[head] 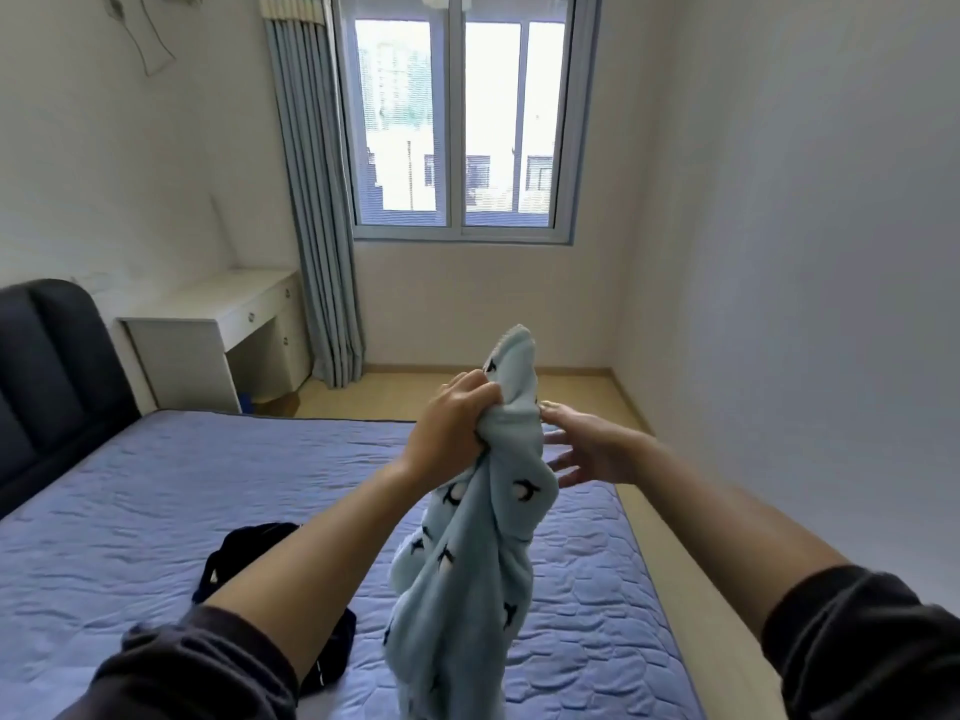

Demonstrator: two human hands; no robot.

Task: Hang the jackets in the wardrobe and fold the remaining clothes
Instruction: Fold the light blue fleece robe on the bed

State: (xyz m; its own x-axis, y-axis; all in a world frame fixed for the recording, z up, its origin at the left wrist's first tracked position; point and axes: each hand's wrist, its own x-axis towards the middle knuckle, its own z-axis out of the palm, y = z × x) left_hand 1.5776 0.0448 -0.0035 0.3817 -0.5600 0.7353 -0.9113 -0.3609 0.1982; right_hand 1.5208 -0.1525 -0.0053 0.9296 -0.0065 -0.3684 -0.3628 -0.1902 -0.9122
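Your left hand (457, 420) clenches the blue garment (467, 563). Your right hand (592, 452), at its 3 o'clock, has its fingers spread and relaxed.

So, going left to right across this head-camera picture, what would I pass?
Dark headboard → white desk → blue-grey curtain → left hand, gripping a light blue garment → right hand.

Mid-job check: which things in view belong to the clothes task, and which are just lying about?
Job: light blue patterned garment, gripped by the left hand; right hand, fingers straight, at its edge; dark garment lying on the bed.
Lying about: white desk, curtain, window, headboard.
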